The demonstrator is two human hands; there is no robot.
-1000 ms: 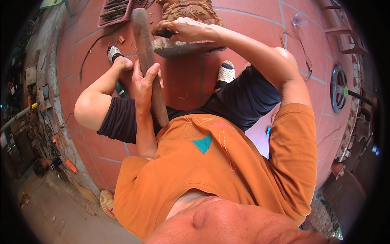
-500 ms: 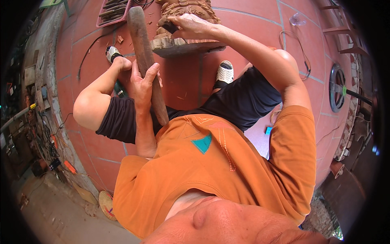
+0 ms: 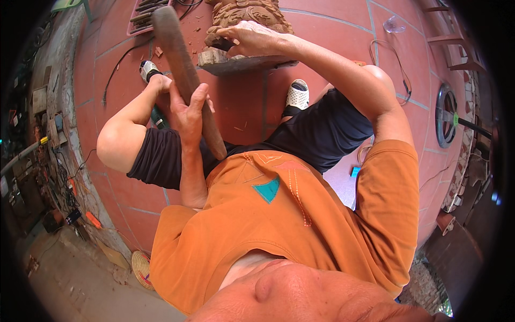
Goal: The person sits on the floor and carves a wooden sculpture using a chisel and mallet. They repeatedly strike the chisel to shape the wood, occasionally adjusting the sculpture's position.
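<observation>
My left hand is wrapped round a long, club-shaped wooden mallet. The mallet's thick end leans up and to the left, while its narrow end points back toward my shirt. Ahead of me, a brown wood carving with relief work rises from a rough slab-like base. My right hand is against the carving's near side, just above the base, with its fingers curled. Whatever those fingers grip is hidden from this view.
A pink basket of carving tools stands at the far left, with wood chips beside it. A dark cable curves over the red tiles. Further right are a clear plastic cup, a thin cord and a round black-rimmed base.
The mallet's thick end has swung left, tilting it further. My right hand has shifted slightly at the carving, and its finger pose differs a little.
</observation>
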